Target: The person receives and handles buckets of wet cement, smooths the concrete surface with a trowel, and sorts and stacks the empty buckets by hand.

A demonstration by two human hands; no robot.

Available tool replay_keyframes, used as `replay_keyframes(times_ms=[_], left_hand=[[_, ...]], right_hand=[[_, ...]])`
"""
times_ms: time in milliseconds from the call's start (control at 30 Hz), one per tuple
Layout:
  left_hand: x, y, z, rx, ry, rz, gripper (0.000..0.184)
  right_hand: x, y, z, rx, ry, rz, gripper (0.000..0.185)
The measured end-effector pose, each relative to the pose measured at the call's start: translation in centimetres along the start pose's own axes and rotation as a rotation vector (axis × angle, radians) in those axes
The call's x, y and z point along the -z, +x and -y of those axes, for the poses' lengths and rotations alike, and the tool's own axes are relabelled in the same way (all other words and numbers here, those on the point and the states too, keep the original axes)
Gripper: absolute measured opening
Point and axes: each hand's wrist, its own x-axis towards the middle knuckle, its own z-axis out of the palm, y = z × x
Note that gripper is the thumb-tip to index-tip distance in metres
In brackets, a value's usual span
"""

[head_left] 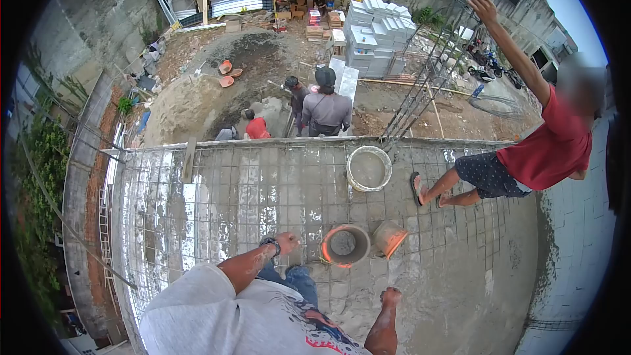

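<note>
My left hand [287, 243], smeared with grey cement and with a dark band at the wrist, hangs over the mesh-covered slab. Its fingers look loosely curled, with nothing visible in them. Lower down, my right hand [390, 296] is closed in a fist, also with no object showing. Between and beyond the hands, an orange-rimmed bucket [326, 250] stands upright with grey residue inside. Right beside it a second bucket [389, 239] lies tipped on its side. Neither hand touches a bucket.
A white pail [353, 177] holding grey liquid stands near the slab's far edge [263, 142]. On the right, a person in a red shirt [545, 144] raises one arm. Steel rebar mesh [230, 207] covers the slab; wet concrete [480, 276] spreads to the right. Several people stand below.
</note>
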Motion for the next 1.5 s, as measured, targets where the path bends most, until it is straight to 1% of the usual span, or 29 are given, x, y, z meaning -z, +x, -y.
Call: replay_keyframes(times_ms=[33, 67, 100, 167, 233, 267, 300, 367, 400, 467, 500, 533, 567, 633, 667, 700, 767, 800, 900, 933, 967, 1033, 1133, 1233, 1267, 1333, 1500], left_hand=[[0.7, 0.0, 2.4, 0.05, 0.005, -0.025, 0.052], [1.7, -0.4, 4.7, 0.054, 0.101, -0.106, 0.051], [2.7, -0.7, 6.6, 0.058, 0.191, -0.186, 0.05], [5.9, -1.8, 7.8, 0.149, 0.133, -0.119, 0.048], [7.6, -2.0, 9.3, 0.173, 0.008, -0.183, 0.047], [8.7, -2.6, 10.6, 0.193, -0.048, -0.222, 0.046], [9.6, -3.0, 11.4, 0.183, -0.029, -0.229, 0.046], [10.7, -2.8, 11.7, 0.144, 0.015, -0.235, 0.047], [11.1, -2.7, 11.5, 0.192, 0.029, -0.239, 0.045], [12.7, -2.7, 9.8, 0.149, -0.071, -0.211, 0.046], [13.3, -3.2, 9.7, 0.134, -0.118, -0.186, 0.046], [12.3, -0.6, 12.4, 0.086, -0.049, -0.236, 0.046], [12.5, -0.9, 12.6, 0.076, -0.079, -0.23, 0.047], [14.0, -1.0, 10.8, 0.046, -0.14, -0.21, 0.049], [15.0, -1.3, 10.1, 0.057, -0.194, -0.144, 0.05], [15.6, -0.9, 9.8, 0.051, -0.176, -0.139, 0.049], [16.2, -0.6, 10.2, 0.052, -0.149, -0.134, 0.048], [16.4, -0.1, 10.7, 0.049, -0.187, -0.118, 0.047], [18.6, -1.1, 10.0, 0.079, -0.258, -0.095, 0.046], [18.6, -0.4, 11.1, -0.001, -0.205, -0.142, 0.048], [18.4, 0.2, 12.4, 0.006, -0.189, -0.151, 0.049], [19.4, -0.3, 12.5, 0.019, -0.157, -0.169, 0.051], [20.9, -1.6, 13.0, 0.043, -0.105, -0.14, 0.055], [20.9, -1.6, 16.6, 0.054, -0.081, -0.163, 0.059], [20.1, -0.6, 19.1, 0.069, -0.026, -0.221, 0.052], [20.8, -1.9, 21.3, 0.13, 0.045, -0.226, 0.052], [22.1, -3.8, 23.1, 0.213, 0.12, -0.221, 0.054]], right_hand=[[-2.3, 1.3, -1.6, 0.03, 0.01, 0.012, 0.02], [-4.2, 2.5, -3.4, 0.058, 0.014, 0.022, 0.021], [-4.9, 0.1, -1.6, 0.039, 0.012, 0.082, 0.022], [-6.4, -4.2, 0.1, -0.009, 0.006, 0.187, 0.023], [-7.4, -6.0, 0.8, -0.059, 0.028, 0.262, 0.023], [-7.4, -7.3, 0.1, -0.085, 0.037, 0.283, 0.023], [-7.9, -7.7, -1.3, -0.109, 0.054, 0.303, 0.022], [-8.1, -8.2, -2.7, -0.229, -0.003, 0.261, 0.018], [-8.0, -7.4, -3.9, -0.247, -0.038, 0.284, 0.017], [-7.9, -6.1, -6.1, -0.301, -0.104, 0.323, 0.016], [-7.8, -7.0, -5.5, -0.276, -0.103, 0.304, 0.018], [-7.5, -8.7, -4.1, -0.259, -0.104, 0.283, 0.021], [-7.4, -10.2, -3.0, -0.247, -0.105, 0.258, 0.024], [-7.9, -11.9, -0.7, -0.295, -0.025, 0.164, 0.018], [-8.1, -12.8, 0.7, -0.289, -0.073, 0.136, 0.019], [-8.7, -13.3, 2.3, -0.273, -0.119, 0.112, 0.021], [-9.7, -14.7, 4.7, -0.183, -0.079, 0.08, 0.022], [-10.1, -15.4, 5.7, -0.139, -0.064, 0.067, 0.022], [-11.4, -16.7, 7.3, -0.049, 0.158, 0.17, 0.023], [-11.7, -17.2, 8.1, -0.061, 0.15, 0.195, 0.023], [-12.0, -18.1, 8.6, -0.057, 0.158, 0.196, 0.022], [-12.7, -18.6, 8.6, -0.045, 0.174, 0.197, 0.022], [-13.3, -18.7, 7.7, -0.069, 0.134, 0.195, 0.022], [-14.0, -19.6, 6.7, -0.09, 0.09, 0.189, 0.023], [-14.5, -19.9, 6.4, -0.101, 0.099, 0.202, 0.023], [-14.8, -20.1, 5.5, -0.121, 0.12, 0.222, 0.024], [-16.2, -20.5, 3.9, -0.16, 0.177, 0.214, 0.023]])
